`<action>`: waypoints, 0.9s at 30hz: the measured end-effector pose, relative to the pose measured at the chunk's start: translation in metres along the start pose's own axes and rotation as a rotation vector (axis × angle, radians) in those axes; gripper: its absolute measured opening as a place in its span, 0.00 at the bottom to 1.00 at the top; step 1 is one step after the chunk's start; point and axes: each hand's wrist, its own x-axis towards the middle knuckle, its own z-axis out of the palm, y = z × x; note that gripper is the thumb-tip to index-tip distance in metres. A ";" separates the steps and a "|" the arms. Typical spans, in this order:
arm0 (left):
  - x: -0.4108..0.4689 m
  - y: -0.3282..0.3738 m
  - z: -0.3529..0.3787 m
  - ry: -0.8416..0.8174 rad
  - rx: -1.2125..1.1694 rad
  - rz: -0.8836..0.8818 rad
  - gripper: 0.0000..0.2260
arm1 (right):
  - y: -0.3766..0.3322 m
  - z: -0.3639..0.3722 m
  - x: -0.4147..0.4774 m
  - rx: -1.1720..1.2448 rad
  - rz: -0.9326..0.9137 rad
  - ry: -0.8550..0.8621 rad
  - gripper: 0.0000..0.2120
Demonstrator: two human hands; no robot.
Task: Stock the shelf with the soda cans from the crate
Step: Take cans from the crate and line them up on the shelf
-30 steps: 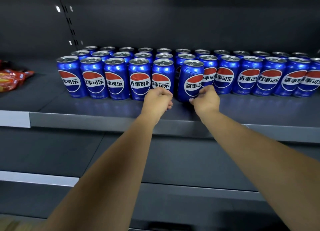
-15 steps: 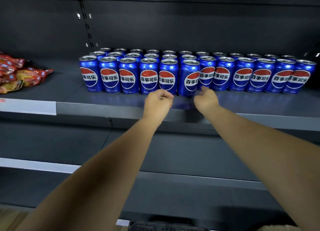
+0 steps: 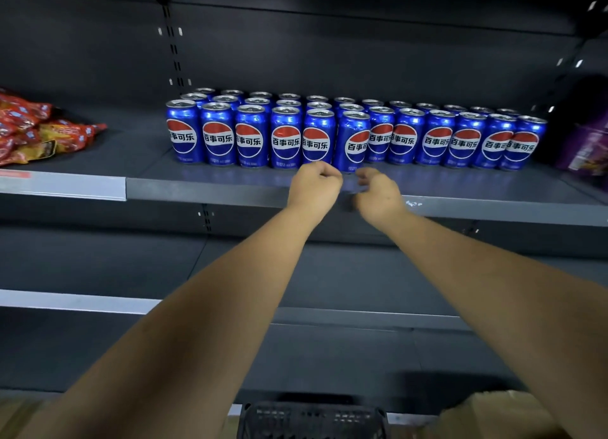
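Note:
Several rows of blue soda cans (image 3: 286,137) stand upright on the dark grey shelf (image 3: 197,188). One front can (image 3: 353,142) sits slightly forward of the row and is turned a little. My left hand (image 3: 314,185) hovers over the shelf's front edge just below that can, fingers curled into a fist and holding nothing. My right hand (image 3: 378,191) is beside it, fingers loosely curled, also holding nothing. Neither hand touches a can. The top rim of a black mesh crate (image 3: 312,419) shows at the bottom edge; its inside is hidden.
Red and yellow snack bags (image 3: 33,129) lie on the shelf at the left. Purple packages (image 3: 589,145) stand at the far right. Bare shelf runs in front of the cans. Two lower shelves sit beneath, and a brown cardboard shape (image 3: 493,415) is at bottom right.
My right hand let go of the forward front can, and both hands drew back to the shelf's front edge. The view has pulled back, showing more of the shelf and the crate.

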 end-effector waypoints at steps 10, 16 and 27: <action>-0.023 -0.043 -0.020 -0.023 0.048 -0.111 0.10 | 0.010 0.031 -0.039 -0.047 0.010 -0.121 0.25; -0.033 -0.074 -0.021 -0.022 0.095 -0.163 0.10 | 0.026 0.054 -0.051 -0.059 0.027 -0.203 0.26; -0.053 -0.152 0.004 -0.060 0.188 -0.358 0.11 | 0.092 0.097 -0.062 -0.064 0.154 -0.364 0.21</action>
